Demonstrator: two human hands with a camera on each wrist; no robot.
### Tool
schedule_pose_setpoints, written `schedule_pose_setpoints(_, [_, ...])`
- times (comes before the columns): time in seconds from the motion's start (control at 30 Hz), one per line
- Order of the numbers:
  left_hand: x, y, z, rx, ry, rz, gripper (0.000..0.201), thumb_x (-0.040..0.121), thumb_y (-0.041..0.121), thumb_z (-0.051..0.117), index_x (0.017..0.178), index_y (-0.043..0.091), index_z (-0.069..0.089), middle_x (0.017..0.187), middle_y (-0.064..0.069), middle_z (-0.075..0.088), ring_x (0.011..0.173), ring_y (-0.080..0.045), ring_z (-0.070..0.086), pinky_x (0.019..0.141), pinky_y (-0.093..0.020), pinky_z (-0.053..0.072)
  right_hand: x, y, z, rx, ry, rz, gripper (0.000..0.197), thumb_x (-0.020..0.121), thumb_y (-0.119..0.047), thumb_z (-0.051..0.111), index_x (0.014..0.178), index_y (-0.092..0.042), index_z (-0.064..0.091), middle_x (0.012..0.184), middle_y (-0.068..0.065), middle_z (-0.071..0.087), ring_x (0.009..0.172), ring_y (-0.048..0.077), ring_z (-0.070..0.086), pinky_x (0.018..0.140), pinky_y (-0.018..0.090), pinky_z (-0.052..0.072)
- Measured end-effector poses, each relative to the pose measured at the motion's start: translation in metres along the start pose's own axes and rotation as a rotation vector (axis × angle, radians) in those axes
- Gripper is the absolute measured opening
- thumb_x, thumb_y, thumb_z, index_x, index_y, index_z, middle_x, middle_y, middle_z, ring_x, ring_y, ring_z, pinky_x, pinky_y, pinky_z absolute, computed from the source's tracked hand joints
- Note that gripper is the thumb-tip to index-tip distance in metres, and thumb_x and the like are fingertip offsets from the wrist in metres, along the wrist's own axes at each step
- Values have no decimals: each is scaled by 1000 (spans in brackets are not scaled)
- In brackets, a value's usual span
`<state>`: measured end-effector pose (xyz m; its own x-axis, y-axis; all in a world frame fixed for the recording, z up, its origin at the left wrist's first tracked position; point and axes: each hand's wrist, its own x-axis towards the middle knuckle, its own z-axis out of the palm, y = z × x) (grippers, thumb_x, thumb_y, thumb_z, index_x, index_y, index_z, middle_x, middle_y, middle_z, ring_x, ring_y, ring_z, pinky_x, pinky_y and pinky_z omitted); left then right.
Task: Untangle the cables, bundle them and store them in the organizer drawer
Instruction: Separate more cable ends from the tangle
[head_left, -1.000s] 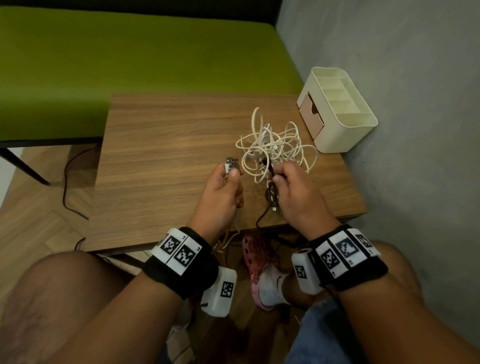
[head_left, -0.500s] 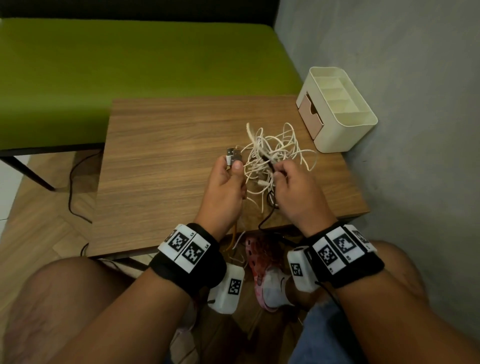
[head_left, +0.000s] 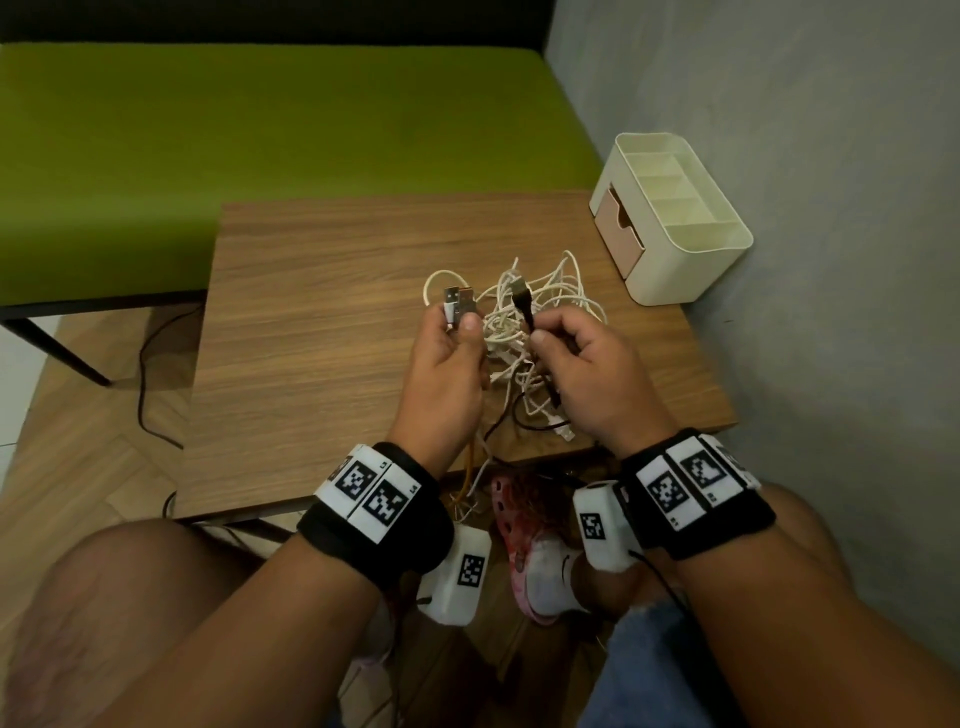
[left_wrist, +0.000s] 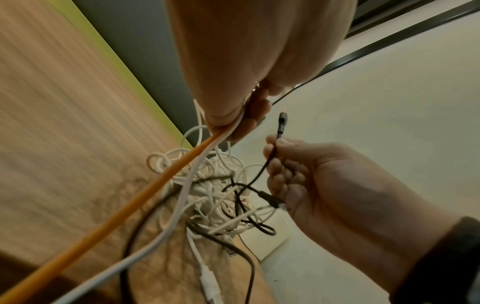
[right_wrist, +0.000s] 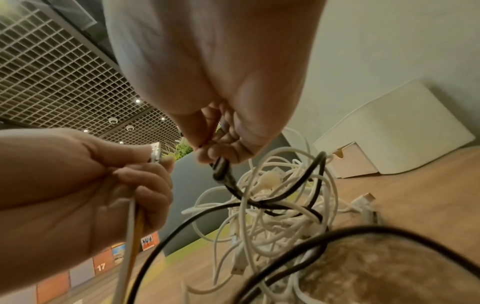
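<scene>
A tangle of white cables (head_left: 535, 317) (left_wrist: 215, 197) (right_wrist: 272, 205) lies on the wooden table (head_left: 322, 322), threaded with a black cable (right_wrist: 283, 197). My left hand (head_left: 449, 332) (right_wrist: 145, 162) pinches two USB plugs (head_left: 458, 304) side by side; their white cable (left_wrist: 179, 207) and orange cable (left_wrist: 145, 197) trail back under the palm and off the table's near edge. My right hand (head_left: 558, 338) (left_wrist: 275, 150) grips the black cable just below its plug (head_left: 521, 296) (left_wrist: 282, 121), which points up. The cream organizer (head_left: 675, 218) with a pink drawer (head_left: 615, 228) stands at the table's far right corner.
A green bench (head_left: 260, 156) runs behind the table. A grey wall (head_left: 831, 260) closes the right side. My knees and a foot in a pink shoe (head_left: 524, 525) are below the table's near edge. A dark cord (head_left: 150, 384) lies on the floor at left.
My right hand has lifted the black cable's plug up out of the tangle. A second plug now stands beside the first in my left hand. The white tangle has shifted slightly.
</scene>
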<state>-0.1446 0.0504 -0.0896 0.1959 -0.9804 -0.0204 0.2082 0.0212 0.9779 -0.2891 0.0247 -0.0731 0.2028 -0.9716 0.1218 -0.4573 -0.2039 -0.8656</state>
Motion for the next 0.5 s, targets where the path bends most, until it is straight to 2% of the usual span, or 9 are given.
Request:
schedule_pose_setpoints(0.07, [0,3,4,-21,-34,3,12,105,13,39,108,9,51,67,13,56,56,1,48,54,-17,41,-1,-3,3,39,-16,-24,14,96,-14,62,99,-26,67,87,-7,69,78,6,65,68,19,54])
schedule_pose_setpoints(0.13, [0,4,7,-33,-85,18,12,103,13,45,111,8,52,85,3,61,69,0,57,61,-15,45,-3,-5,6,69,-43,-36,12,95,-14,64,101,-21,70,90,-7,71,81,4,67,72,20,56])
schedule_pose_setpoints(0.2, [1,4,6,-14,-116,26,14,100,11,51,112,5,54,95,-2,63,77,-2,61,65,-15,47,-4,-5,7,81,-34,-39,11,95,-15,64,102,-17,72,92,-5,73,84,5,69,75,25,58])
schedule_pose_setpoints(0.3, [2,5,5,54,-121,36,14,98,10,55,110,4,58,91,2,64,75,0,61,65,-14,46,-6,-4,7,95,-7,-42,11,94,-13,65,100,-17,72,92,-4,74,85,7,70,75,28,59])
schedule_pose_setpoints(0.4, [1,8,6,58,-96,19,8,99,13,54,102,9,59,88,3,67,82,-9,66,70,-22,50,-9,-3,9,134,-30,-9,9,94,-17,66,100,-22,70,90,-8,72,82,1,67,72,19,55])
schedule_pose_setpoints(0.47, [-1,14,6,40,-74,18,8,100,14,52,93,14,57,73,13,64,70,-2,61,65,-19,48,-8,4,10,93,-86,57,11,94,-27,65,100,-20,71,86,-11,69,78,-4,63,67,12,48])
schedule_pose_setpoints(0.5, [-3,19,5,30,-72,21,11,100,14,51,89,15,55,65,15,60,62,1,56,61,-18,46,-7,11,10,39,-118,80,19,94,-33,63,103,-19,72,88,-11,68,80,-4,63,68,13,46])
